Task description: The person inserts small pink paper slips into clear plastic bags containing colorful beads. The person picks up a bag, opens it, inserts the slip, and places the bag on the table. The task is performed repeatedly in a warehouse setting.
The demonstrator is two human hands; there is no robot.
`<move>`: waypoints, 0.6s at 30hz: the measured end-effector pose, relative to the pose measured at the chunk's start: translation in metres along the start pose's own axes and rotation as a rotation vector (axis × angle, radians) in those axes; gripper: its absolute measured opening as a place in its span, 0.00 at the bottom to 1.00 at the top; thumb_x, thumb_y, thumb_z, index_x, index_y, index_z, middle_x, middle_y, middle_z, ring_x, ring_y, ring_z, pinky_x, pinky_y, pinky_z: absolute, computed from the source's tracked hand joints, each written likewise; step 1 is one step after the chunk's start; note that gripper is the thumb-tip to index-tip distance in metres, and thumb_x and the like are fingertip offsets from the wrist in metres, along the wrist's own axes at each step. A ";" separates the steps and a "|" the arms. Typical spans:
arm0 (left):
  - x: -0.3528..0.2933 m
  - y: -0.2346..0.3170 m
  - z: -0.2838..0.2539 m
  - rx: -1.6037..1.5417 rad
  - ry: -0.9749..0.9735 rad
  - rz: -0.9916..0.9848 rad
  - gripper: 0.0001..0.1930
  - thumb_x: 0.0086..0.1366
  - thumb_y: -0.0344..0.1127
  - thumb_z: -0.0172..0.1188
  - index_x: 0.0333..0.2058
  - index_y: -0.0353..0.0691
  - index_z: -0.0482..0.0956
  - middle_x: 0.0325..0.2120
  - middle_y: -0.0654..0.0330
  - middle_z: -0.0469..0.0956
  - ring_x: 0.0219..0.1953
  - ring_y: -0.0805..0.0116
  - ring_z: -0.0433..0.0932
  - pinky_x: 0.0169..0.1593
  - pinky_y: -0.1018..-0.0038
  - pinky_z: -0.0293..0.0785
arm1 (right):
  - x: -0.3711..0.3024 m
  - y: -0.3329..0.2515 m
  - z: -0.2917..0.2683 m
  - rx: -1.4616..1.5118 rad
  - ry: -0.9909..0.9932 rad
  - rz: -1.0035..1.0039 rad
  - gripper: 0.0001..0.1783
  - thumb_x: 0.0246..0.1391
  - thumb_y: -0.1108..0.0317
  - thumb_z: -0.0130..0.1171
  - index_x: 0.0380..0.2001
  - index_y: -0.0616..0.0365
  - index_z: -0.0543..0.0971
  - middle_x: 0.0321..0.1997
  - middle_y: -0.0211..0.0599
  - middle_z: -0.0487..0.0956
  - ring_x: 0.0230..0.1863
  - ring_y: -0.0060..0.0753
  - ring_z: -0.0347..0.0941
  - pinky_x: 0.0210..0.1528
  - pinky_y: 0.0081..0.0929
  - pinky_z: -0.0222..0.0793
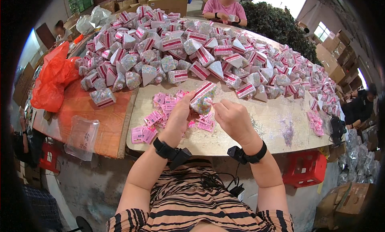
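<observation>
My left hand (181,110) is closed round a cake-slice ornament (203,99) with a white and dark pink striped side and a glittery, multicoloured face. Close against its right side, my right hand (232,119) has its fingers pinched together; whatever they grip is too small to make out. Below the ornament, small pink printed cards (152,119) lie scattered on the pale tabletop (232,139). A large heap of similar cake-slice ornaments (172,43) rises just beyond my hands.
An orange plastic bag (55,79) and a clear plastic bag (82,136) lie at left. More pink cards (315,123) rest at the right edge. A red stool (305,169) stands below the table. Across it sits a person in pink (224,9); others are at both sides.
</observation>
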State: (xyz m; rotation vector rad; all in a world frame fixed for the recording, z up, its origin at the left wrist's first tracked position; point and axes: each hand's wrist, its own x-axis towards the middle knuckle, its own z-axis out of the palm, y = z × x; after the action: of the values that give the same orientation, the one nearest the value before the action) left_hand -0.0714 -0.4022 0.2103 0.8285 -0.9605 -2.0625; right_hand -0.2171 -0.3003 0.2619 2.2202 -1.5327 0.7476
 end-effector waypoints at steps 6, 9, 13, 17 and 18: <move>-0.004 -0.001 0.004 0.038 0.011 0.072 0.16 0.68 0.48 0.51 0.39 0.41 0.77 0.28 0.63 0.79 0.23 0.75 0.77 0.24 0.76 0.72 | -0.003 0.001 -0.001 -0.056 0.002 -0.032 0.06 0.44 0.73 0.57 0.22 0.56 0.69 0.22 0.36 0.70 0.25 0.40 0.73 0.27 0.34 0.70; 0.000 -0.004 -0.003 0.083 0.001 0.101 0.16 0.68 0.47 0.51 0.39 0.41 0.78 0.27 0.63 0.79 0.23 0.75 0.77 0.23 0.77 0.72 | -0.003 0.002 0.000 -0.073 0.006 -0.052 0.06 0.44 0.73 0.57 0.22 0.56 0.69 0.22 0.35 0.69 0.25 0.38 0.72 0.27 0.33 0.69; -0.002 -0.003 -0.002 0.105 -0.007 0.107 0.16 0.68 0.47 0.51 0.40 0.40 0.78 0.28 0.63 0.80 0.23 0.75 0.77 0.24 0.77 0.73 | -0.005 0.002 0.000 -0.079 0.021 -0.061 0.06 0.44 0.73 0.57 0.21 0.55 0.69 0.22 0.35 0.69 0.25 0.38 0.71 0.28 0.32 0.69; -0.001 -0.003 0.001 0.092 -0.008 0.133 0.15 0.69 0.46 0.51 0.39 0.40 0.78 0.28 0.63 0.80 0.24 0.75 0.78 0.24 0.77 0.73 | -0.007 0.003 0.000 -0.089 0.027 -0.059 0.06 0.44 0.74 0.57 0.22 0.56 0.69 0.22 0.35 0.69 0.25 0.38 0.71 0.29 0.32 0.68; -0.001 -0.004 0.002 0.085 -0.005 0.137 0.15 0.69 0.46 0.51 0.39 0.40 0.78 0.28 0.63 0.80 0.24 0.75 0.78 0.24 0.77 0.73 | -0.007 0.002 -0.001 -0.089 0.029 -0.060 0.06 0.44 0.74 0.57 0.22 0.56 0.70 0.22 0.35 0.69 0.25 0.38 0.71 0.29 0.33 0.68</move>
State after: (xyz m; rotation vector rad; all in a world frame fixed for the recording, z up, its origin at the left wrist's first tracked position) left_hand -0.0733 -0.3986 0.2085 0.7789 -1.0843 -1.9192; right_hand -0.2215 -0.2952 0.2585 2.1715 -1.4498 0.6772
